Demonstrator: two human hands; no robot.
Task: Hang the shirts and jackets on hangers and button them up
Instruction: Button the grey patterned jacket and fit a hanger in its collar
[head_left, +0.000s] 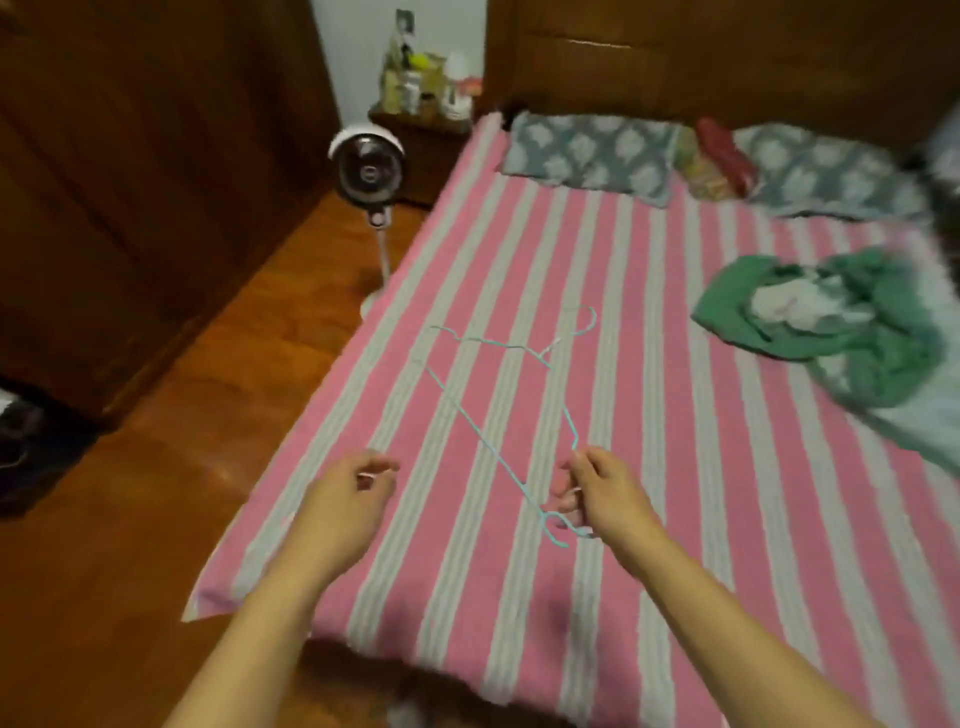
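Observation:
A thin light-blue wire hanger (483, 415) lies over the pink and grey striped bed (675, 467), its hook pointing away toward the pillows. My right hand (597, 493) pinches the hanger's near end with curled fingers. My left hand (358, 493) hovers over the bed's left side, fingers loosely curled, holding nothing that I can make out. A crumpled green and white garment (831, 322) lies in a heap on the right side of the bed, apart from both hands.
Two patterned pillows (592, 150) and a red item (722, 150) lie at the headboard. A standing fan (369, 166) is on the wooden floor left of the bed, a cluttered nightstand (426, 104) behind it. A dark wardrobe (130, 182) fills the left.

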